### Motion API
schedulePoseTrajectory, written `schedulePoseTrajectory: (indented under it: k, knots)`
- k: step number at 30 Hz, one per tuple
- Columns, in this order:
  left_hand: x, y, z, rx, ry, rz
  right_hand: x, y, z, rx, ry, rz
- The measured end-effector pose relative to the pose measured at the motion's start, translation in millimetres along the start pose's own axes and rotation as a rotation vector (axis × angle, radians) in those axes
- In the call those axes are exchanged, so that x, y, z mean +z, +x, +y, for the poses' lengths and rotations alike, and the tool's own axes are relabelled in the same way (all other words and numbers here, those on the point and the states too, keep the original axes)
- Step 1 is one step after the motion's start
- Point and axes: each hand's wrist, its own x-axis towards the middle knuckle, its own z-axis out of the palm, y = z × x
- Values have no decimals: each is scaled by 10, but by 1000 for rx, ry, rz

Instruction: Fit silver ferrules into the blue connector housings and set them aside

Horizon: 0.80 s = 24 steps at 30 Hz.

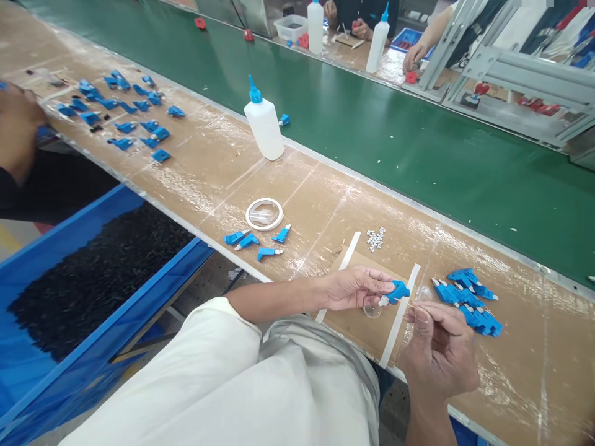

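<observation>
My left hand (356, 286) pinches a small blue plastic connector (397, 291) with a white tip, held over a brown card taped to the bench (362, 322). My right hand (439, 347) is closed in a pinch on a thin stick whose tip points at the connector. Beneath the connector a small clear dish (372, 310) rests on the card. A pile of several finished-looking blue connectors (469, 300) lies just right of my hands. A cluster of tiny white parts (375, 238) sits beyond the card.
A white squeeze bottle with blue nozzle (264, 127) stands on the bench, a tape ring (264, 214) and three blue connectors (255, 241) nearer. More blue connectors (125, 111) lie far left by another person's hand (16, 130). A green conveyor belt (395, 136) runs behind; other people's hands work across it.
</observation>
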Motion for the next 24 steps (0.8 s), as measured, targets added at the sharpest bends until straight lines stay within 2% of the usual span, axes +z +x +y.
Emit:
schedulePoseTrajectory:
  k: [12, 19, 21, 24]
  knots:
    - [-28, -3, 3, -9, -3, 8, 7, -14, -6, -35, -4, 12]
    - [-83, -55, 32, -7, 4, -69, -85, 14, -151, 228, 255, 205]
    - [-101, -56, 35, -8, 5, -59, -120, -31, -116, 272, 241, 169]
    - [-120, -52, 46, 2, 7, -37, -137, -130, -1, 261, 71, 18]
